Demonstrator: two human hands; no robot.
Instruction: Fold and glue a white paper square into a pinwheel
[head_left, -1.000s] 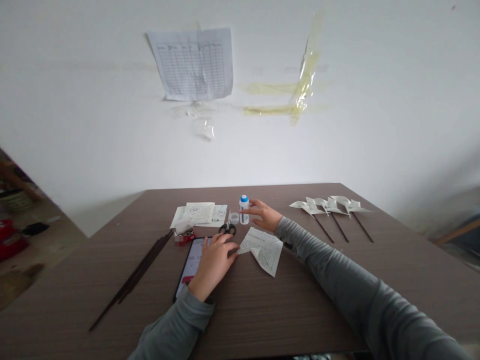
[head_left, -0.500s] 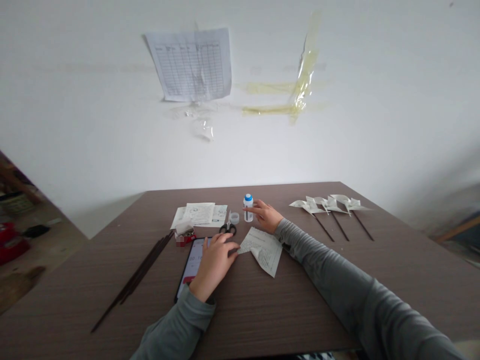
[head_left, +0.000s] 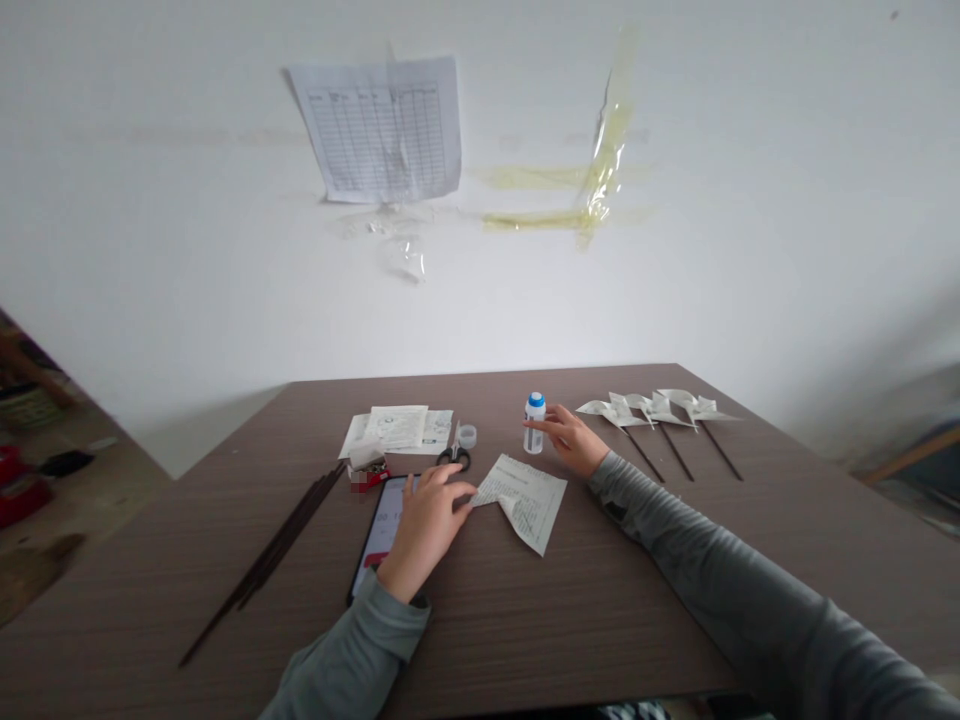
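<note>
Two hands rest on the counter (head_left: 570,620). Right hand (head_left: 570,442) — open, fingers extended — touches the side of a blue-capped white bottle (head_left: 534,422), which stands upright, and does not close around it. Left hand (head_left: 426,530) lies relaxed, grasping nothing, over a smartphone (head_left: 379,540), its fingertips just at a folded printed sheet (head_left: 525,500); black-handled scissors (head_left: 454,458) lie just beyond.
</note>
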